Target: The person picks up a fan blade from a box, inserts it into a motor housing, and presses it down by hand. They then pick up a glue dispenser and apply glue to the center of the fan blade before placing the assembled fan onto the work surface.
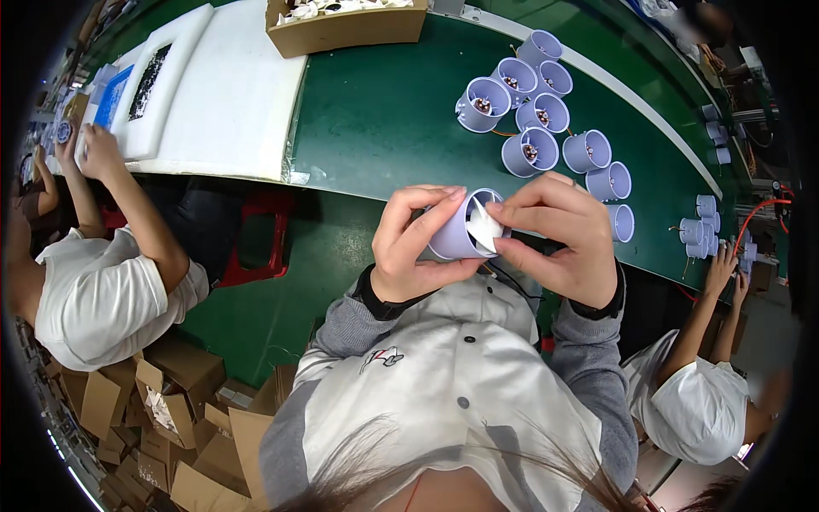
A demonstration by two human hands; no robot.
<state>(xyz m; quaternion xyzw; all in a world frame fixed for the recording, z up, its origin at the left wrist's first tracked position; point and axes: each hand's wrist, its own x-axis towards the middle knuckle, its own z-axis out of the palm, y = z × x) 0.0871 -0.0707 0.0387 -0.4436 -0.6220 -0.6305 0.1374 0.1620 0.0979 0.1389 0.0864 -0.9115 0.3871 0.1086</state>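
In front of my chest, a lavender plastic cup-shaped housing lies tilted with its mouth toward the right. My left hand is closed round its outer wall. At that mouth, my right hand pinches a white cone-shaped piece between thumb and fingers. The piece sits partly inside the rim; whether it is fixed there I cannot tell. Dark wires hang beneath the housing. On the green table beyond my right hand stand several similar lavender housings, with small copper-coloured parts and wires inside.
An open cardboard box of white pieces stands at the table's far edge. White foam sheets cover the table's left part. Co-workers in white shirts sit at left and right. A red stool and cardboard boxes are at left.
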